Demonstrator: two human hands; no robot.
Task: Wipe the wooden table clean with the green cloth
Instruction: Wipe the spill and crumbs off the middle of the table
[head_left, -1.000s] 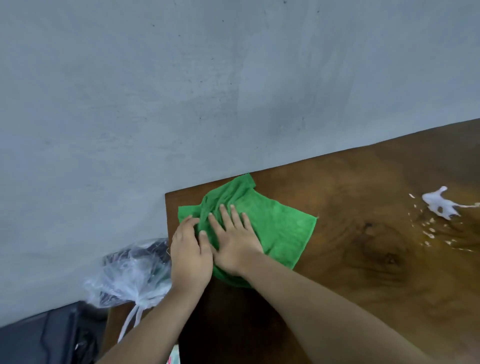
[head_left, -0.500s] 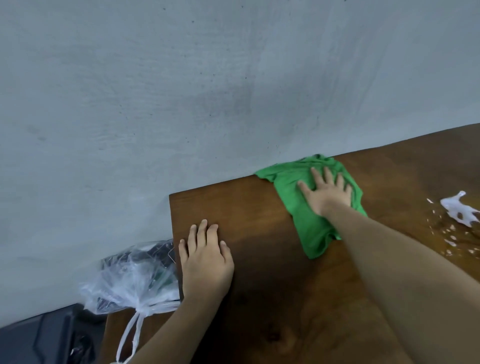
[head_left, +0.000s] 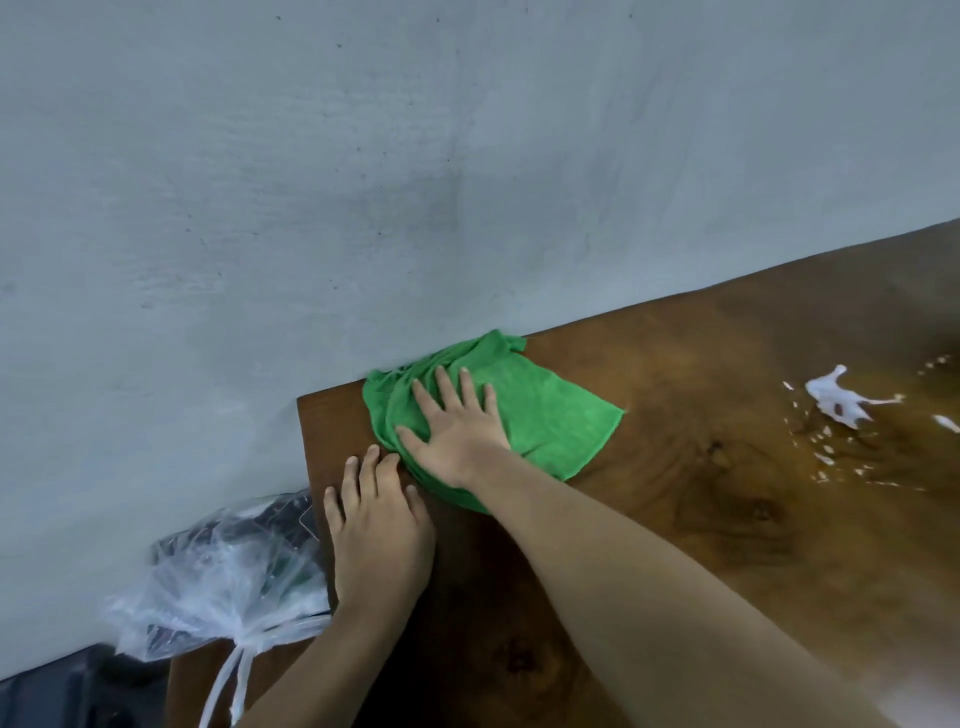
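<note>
The green cloth (head_left: 550, 415) lies bunched at the far left corner of the dark wooden table (head_left: 701, 519), against the wall. My right hand (head_left: 457, 431) presses flat on it with fingers spread. My left hand (head_left: 379, 525) rests flat on the bare wood just beside the cloth's near-left edge, fingertips close to the cloth. A white spill (head_left: 841, 402) with small splashes around it sits on the table to the far right.
A grey wall (head_left: 363, 182) runs along the table's far edge. A tied clear plastic bag (head_left: 223, 582) with dark contents sits off the table's left edge, with a dark object (head_left: 47, 696) below it.
My right hand slid the cloth back left along the wall edge toward the corner. My left hand stayed flat on the table near the left edge.
</note>
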